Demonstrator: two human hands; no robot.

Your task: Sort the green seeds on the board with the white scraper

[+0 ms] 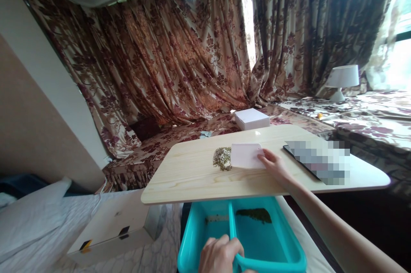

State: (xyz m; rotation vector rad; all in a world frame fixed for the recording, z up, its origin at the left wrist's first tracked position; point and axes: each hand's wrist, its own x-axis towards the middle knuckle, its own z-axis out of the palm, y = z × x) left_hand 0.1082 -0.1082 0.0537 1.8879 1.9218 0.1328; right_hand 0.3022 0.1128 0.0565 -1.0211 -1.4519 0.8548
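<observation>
My right hand (272, 162) pinches the right end of a flat white scraper-like card (246, 155) above the light wooden table (183, 174). The card's left edge meets a small heap of mixed green and white grains (222, 158), which look like beans. Below the table's near edge is a turquoise two-compartment bin (298, 256). My left hand (220, 253) has its fingers wrapped over the bin's near rim at the divider. Green grains (255, 214) lie at the far end of the right compartment. A few pale grains (217, 218) lie in the left one.
A dark-edged tablet-like device (300, 161), partly pixelated, lies on the table's right side. Behind the table sits a white box (252, 118). A larger white box (112, 226) rests on the bed at left. A lamp (342, 80) stands far right.
</observation>
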